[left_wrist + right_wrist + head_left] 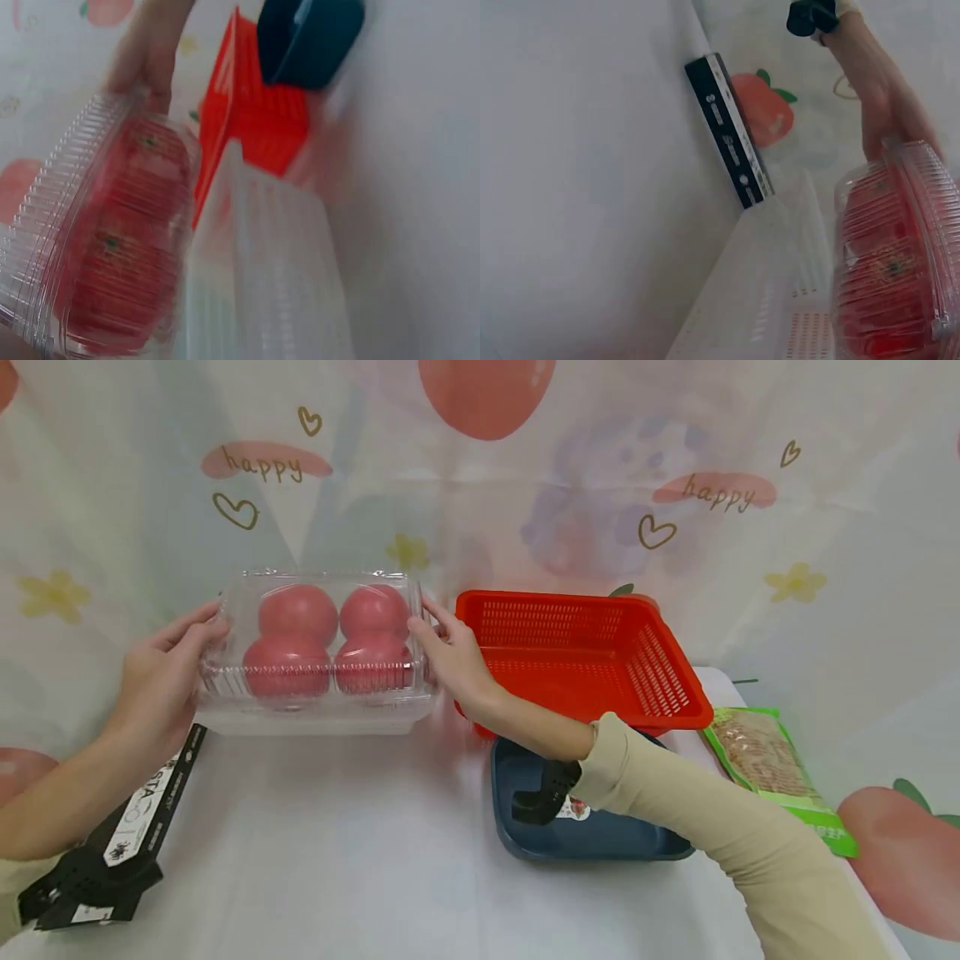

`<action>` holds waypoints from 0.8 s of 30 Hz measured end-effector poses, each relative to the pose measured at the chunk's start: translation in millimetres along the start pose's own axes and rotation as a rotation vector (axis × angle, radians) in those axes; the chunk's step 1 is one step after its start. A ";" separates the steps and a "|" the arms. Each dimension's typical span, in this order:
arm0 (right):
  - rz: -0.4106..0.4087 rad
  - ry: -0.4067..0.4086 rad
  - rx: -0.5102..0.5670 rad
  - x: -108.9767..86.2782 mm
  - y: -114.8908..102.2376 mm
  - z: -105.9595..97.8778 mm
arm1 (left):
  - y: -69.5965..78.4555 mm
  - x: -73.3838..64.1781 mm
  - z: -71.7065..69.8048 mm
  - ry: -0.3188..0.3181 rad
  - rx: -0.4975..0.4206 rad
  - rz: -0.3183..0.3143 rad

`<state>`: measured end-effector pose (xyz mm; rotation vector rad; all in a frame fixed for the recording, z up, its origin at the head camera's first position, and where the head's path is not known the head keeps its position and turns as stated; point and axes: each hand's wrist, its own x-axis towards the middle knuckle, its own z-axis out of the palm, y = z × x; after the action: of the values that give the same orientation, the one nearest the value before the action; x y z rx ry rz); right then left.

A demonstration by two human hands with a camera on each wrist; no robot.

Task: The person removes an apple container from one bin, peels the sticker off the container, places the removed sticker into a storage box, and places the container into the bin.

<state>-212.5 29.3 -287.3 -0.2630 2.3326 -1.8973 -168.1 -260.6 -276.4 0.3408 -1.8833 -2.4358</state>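
Note:
Both hands hold a clear plastic clamshell box (225,683) by its two ends, raised above a white basket (300,723). Several red tomatoes (292,614) show through the clear plastic, and their green stem ends appear in both wrist views. My left hand (161,668) grips the left end, its thumb over the near side. At the right end, my right hand (459,662) pinches the box, thumb in front and fingers partly hidden behind. In the left wrist view, the white basket (281,255) lies below and beside the box. The box's lid looks closed.
A red slotted basket (570,600) stands at the right, behind a dark blue basin (600,850) partly covered by my right forearm. Farther right lies a green-edged bag (780,760). A long black-and-white box (150,810) lies at the left under my left forearm. A printed cloth hangs behind.

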 end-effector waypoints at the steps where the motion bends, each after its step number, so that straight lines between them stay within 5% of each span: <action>1: 0.016 0.000 -0.007 6.8 -0.6 0.6 | 2.5 7.4 1.8 0.014 0.034 -0.006; 4: 0.078 0.000 -0.038 24.8 -2.4 3.9 | 7.7 28.6 3.4 0.029 0.150 -0.021; 12: 0.178 -0.114 -0.145 66.6 1.5 22.1 | -1.8 79.4 -8.2 -0.043 0.792 0.022; 17: 0.239 -0.204 -0.213 83.1 15.0 30.1 | -17.5 99.6 -10.1 -0.068 0.928 0.044; 24: 0.218 -0.165 -0.311 97.1 27.6 36.6 | -30.5 113.2 -11.2 -0.082 0.966 0.045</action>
<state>-301.5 -20.9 -320.5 -0.1763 2.4218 -1.3616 -273.2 -282.3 -324.8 0.2047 -2.9183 -1.3431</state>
